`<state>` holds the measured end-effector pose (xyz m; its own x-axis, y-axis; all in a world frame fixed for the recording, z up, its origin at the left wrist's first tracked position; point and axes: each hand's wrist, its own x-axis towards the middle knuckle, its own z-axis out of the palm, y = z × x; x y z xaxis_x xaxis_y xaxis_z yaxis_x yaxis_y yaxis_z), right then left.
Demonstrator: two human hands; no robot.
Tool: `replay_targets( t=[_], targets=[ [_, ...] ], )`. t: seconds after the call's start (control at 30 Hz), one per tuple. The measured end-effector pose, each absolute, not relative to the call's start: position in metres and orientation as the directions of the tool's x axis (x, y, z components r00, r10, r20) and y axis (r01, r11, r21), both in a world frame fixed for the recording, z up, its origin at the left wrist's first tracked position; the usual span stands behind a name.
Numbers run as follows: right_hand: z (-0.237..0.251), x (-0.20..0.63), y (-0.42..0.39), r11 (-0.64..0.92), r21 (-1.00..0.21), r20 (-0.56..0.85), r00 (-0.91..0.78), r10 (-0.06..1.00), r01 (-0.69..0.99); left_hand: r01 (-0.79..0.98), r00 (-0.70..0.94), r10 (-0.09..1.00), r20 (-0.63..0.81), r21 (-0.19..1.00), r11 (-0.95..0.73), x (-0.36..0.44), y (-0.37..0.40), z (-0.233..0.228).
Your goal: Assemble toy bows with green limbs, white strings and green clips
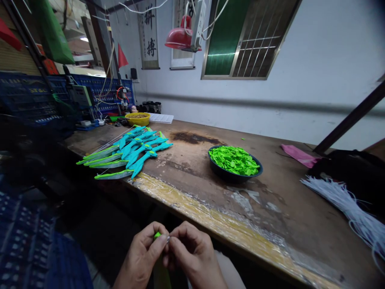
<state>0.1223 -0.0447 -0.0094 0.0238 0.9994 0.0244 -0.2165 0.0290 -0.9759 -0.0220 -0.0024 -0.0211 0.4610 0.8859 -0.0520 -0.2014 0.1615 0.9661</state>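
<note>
Two hands low before the tabletop point(210, 176) edge, left hand point(141, 257) and right hand point(192, 253) touching, each grip pinched shut on one small green piece point(157, 235) between fingertips, near a dark bowl point(219, 170) of green pieces and teal-green toy knives point(129, 154).

Dim scene; glare on the taped table point(210, 218) edge; corners bend (wide lens), left side dark
</note>
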Motion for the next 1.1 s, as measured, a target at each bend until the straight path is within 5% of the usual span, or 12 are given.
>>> replay_targets(
  t=[0.33,0.53,0.67,0.8,1.1],
  targets=[
    [0.004,0.122,-0.037,-0.118,-0.909,-0.101,-0.064,0.993,-0.399,-0.177,0.435,0.9,-0.029,0.977,0.116,-0.019,-0.003,-0.018],
    [-0.005,0.118,-0.034,-0.053,-0.904,-0.038,-0.045,0.998,-0.424,-0.11,0.431,0.902,0.003,0.993,0.049,-0.018,-0.004,-0.014],
    [-0.012,0.12,-0.036,0.214,-0.971,0.209,0.055,0.976,-0.107,-0.103,0.432,0.902,-0.001,0.993,0.05,-0.017,-0.004,-0.017],
    [-0.013,0.126,-0.039,0.601,-0.664,0.667,-0.01,0.745,0.446,-0.138,0.411,0.911,-0.022,0.987,0.086,-0.017,-0.006,-0.019],
    [-0.007,0.127,-0.04,0.618,-0.396,0.764,-0.129,0.632,0.679,-0.16,0.449,0.893,-0.036,0.98,0.12,-0.021,-0.007,-0.025]
  ],
)
